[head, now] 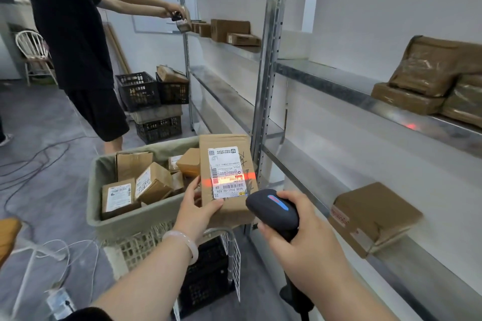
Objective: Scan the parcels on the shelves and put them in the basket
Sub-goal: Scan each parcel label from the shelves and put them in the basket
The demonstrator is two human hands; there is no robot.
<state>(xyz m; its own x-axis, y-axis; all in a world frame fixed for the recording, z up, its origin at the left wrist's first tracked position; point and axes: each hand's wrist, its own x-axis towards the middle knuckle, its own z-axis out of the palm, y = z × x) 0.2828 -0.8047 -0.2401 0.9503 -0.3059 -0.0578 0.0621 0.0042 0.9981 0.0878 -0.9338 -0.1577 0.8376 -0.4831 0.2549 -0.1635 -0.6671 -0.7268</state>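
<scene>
The left-hand grip (198,206) pinches the parcel's (229,142) near end; the right-hand grip (300,240) clamps the scanner (272,210) just beside. I'd hold the label (224,161) flat (beam (250,177) falls just beyond the thumb).

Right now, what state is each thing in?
parcel: held up, red beam across its label.
left hand: grips the parcel.
scanner: beam on, pointed at the parcel.
right hand: grips the scanner.
basket: several parcels inside.
shelf parcel: lying on the shelf, untouched.

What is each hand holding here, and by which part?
Left hand grips the parcel by its near left corner; right hand grips the scanner by its handle.
</scene>
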